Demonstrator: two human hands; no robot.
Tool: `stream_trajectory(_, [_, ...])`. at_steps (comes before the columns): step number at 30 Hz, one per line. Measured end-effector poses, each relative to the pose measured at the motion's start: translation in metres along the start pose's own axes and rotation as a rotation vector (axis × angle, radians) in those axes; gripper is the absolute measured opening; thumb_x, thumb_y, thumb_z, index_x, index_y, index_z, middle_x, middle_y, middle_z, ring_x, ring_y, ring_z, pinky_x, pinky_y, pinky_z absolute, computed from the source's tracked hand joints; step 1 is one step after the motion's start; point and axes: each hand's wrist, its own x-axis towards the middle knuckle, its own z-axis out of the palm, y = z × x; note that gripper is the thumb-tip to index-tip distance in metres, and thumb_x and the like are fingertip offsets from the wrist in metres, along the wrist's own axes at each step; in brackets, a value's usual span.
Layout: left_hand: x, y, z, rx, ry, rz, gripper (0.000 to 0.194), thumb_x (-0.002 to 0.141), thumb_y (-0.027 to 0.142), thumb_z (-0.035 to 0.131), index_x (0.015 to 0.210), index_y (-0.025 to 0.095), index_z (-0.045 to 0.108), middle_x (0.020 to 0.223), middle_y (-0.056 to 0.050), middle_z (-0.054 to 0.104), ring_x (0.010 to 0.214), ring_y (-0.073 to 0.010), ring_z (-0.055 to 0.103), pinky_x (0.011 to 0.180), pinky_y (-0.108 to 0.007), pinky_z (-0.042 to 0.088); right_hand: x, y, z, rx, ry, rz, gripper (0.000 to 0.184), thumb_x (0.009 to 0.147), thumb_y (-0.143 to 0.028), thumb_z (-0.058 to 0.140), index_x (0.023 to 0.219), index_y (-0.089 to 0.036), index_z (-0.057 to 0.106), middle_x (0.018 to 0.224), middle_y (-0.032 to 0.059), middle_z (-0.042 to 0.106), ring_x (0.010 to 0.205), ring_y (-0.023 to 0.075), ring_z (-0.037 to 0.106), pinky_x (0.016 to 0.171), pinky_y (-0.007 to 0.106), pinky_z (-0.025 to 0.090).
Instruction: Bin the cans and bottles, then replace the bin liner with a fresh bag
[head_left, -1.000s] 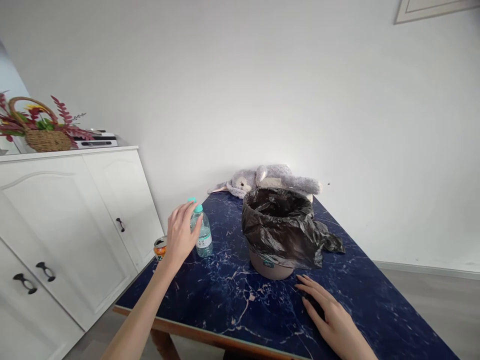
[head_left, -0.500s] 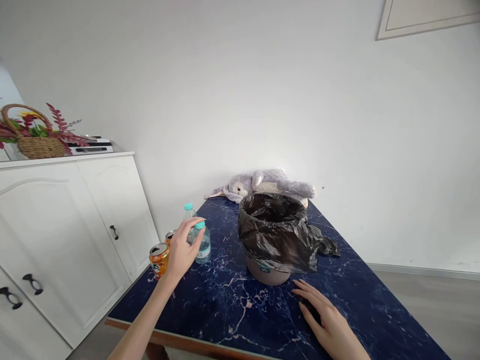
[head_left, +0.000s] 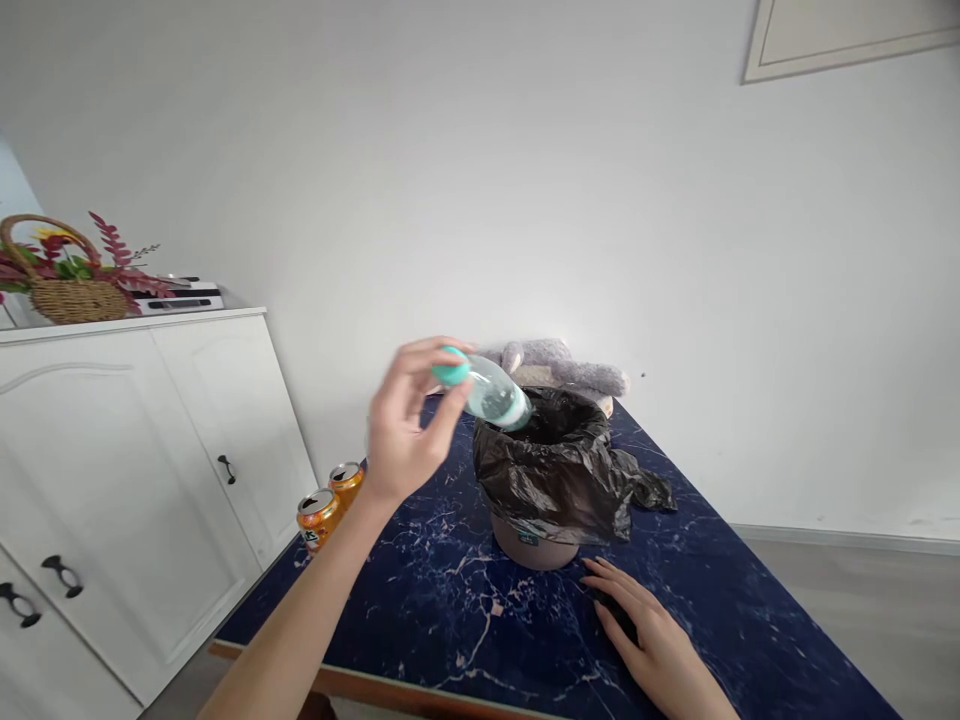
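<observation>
Pinched by its teal cap in my left hand (head_left: 412, 420) is a clear plastic bottle (head_left: 491, 392). The bottle is tilted, its base at the left rim of a trash bin (head_left: 534, 548) lined with a black plastic bag (head_left: 551, 490). My right hand (head_left: 652, 635) rests on the table in front of the bin, fingers stretched out and holding nothing. Two orange drink cans, a nearer can (head_left: 318, 518) and a farther can (head_left: 346, 480), stand upright at the table's left edge, beside my left forearm. My left hand largely hides whatever stands behind it.
The blue marble-patterned table (head_left: 465, 620) reaches to the wall. A grey plush toy (head_left: 585, 375) lies at its far end, partly hidden. To the left stands a white cabinet (head_left: 217, 420) with a wicker flower basket (head_left: 79, 298) on top.
My left hand has lifted the bottle off the table and carried it up and right to the bin, tilting it. My right hand has stayed in place.
</observation>
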Motion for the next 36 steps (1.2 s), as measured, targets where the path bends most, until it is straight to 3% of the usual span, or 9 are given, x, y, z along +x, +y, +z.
stream_trajectory(4, [-0.009,-0.047,0.021,-0.028,-0.339,-0.179,0.016,0.104,0.023,0.064,0.12,0.026,0.065,0.133,-0.01,0.069,0.127,-0.0251,0.067,0.109,-0.046,0.057,0.002,-0.002,-0.001,0.011,-0.005,-0.003,0.042,0.106,-0.046,0.046,0.134,-0.03,0.074,0.155,0.004,0.062,0.149,0.0316,0.052,0.119,0.05,0.051])
stream_trajectory(7, [-0.021,-0.07,0.017,0.043,-0.518,-0.246,0.017,0.103,0.023,0.06,0.118,0.026,0.068,0.134,-0.01,0.07,0.129,-0.026,0.065,0.112,-0.045,0.053,0.004,-0.005,-0.003,0.024,-0.008,0.005,0.041,0.106,-0.046,0.048,0.133,-0.031,0.074,0.154,0.0036,0.063,0.149,0.0315,0.053,0.119,0.049,0.052])
stream_trajectory(12, [-0.028,-0.088,-0.019,0.397,-0.406,-0.279,0.023,0.106,0.035,0.053,0.12,0.025,0.068,0.134,-0.009,0.072,0.131,-0.0249,0.065,0.115,-0.042,0.05,0.005,-0.01,-0.008,0.03,-0.05,0.034,0.044,0.106,-0.046,0.046,0.136,-0.03,0.073,0.157,0.0034,0.061,0.151,0.0329,0.05,0.12,0.051,0.051])
stream_trajectory(17, [-0.028,-0.127,-0.071,0.823,-0.289,-0.362,0.032,0.096,0.036,0.056,0.123,0.021,0.067,0.137,-0.015,0.067,0.139,-0.0355,0.053,0.122,-0.057,0.036,0.005,-0.012,-0.009,0.035,-0.064,0.039,0.046,0.107,-0.046,0.042,0.138,-0.029,0.072,0.158,0.0027,0.059,0.153,0.0332,0.047,0.122,0.054,0.048])
stream_trajectory(20, [-0.038,-0.152,-0.098,0.943,-0.351,-0.489,0.044,0.089,0.037,0.06,0.126,0.016,0.066,0.135,-0.021,0.068,0.137,-0.042,0.054,0.119,-0.062,0.037,0.005,-0.012,-0.009,0.039,-0.085,0.048,0.046,0.106,-0.046,0.043,0.139,-0.03,0.071,0.159,0.0017,0.058,0.153,0.0334,0.046,0.121,0.054,0.049])
stream_trajectory(23, [-0.054,-0.165,-0.113,0.99,-0.468,-0.603,0.041,0.088,0.037,0.059,0.121,0.015,0.07,0.124,-0.02,0.073,0.118,-0.0395,0.068,0.105,-0.054,0.05,0.005,-0.012,-0.01,0.04,-0.09,0.055,0.046,0.107,-0.048,0.043,0.14,-0.031,0.07,0.16,0.0016,0.057,0.153,0.0339,0.046,0.121,0.054,0.049])
stream_trajectory(30, [-0.069,-0.155,-0.112,0.996,-0.528,-0.596,0.04,0.093,0.024,0.047,0.123,0.017,0.072,0.126,-0.017,0.074,0.112,-0.0343,0.073,0.094,-0.045,0.057,0.004,-0.013,-0.009,0.051,-0.066,0.051,0.046,0.107,-0.047,0.043,0.139,-0.03,0.071,0.159,0.0024,0.058,0.154,0.0331,0.046,0.123,0.054,0.047])
stream_trajectory(33, [-0.051,-0.132,-0.103,0.964,-0.488,-0.5,0.036,0.093,0.021,0.05,0.12,0.017,0.074,0.121,-0.017,0.077,0.112,-0.037,0.073,0.097,-0.05,0.058,0.003,-0.013,-0.009,0.053,-0.035,0.037,0.043,0.106,-0.045,0.046,0.137,-0.031,0.073,0.157,0.0026,0.06,0.152,0.0332,0.049,0.121,0.053,0.049])
stream_trajectory(36, [-0.019,-0.093,-0.086,0.941,-0.353,-0.36,0.038,0.104,0.026,0.047,0.137,0.021,0.065,0.139,-0.014,0.07,0.127,-0.0338,0.067,0.109,-0.052,0.053,0.004,-0.012,-0.008,0.052,-0.015,0.026,0.041,0.106,-0.044,0.048,0.136,-0.031,0.073,0.156,0.0029,0.062,0.151,0.0332,0.05,0.121,0.053,0.049])
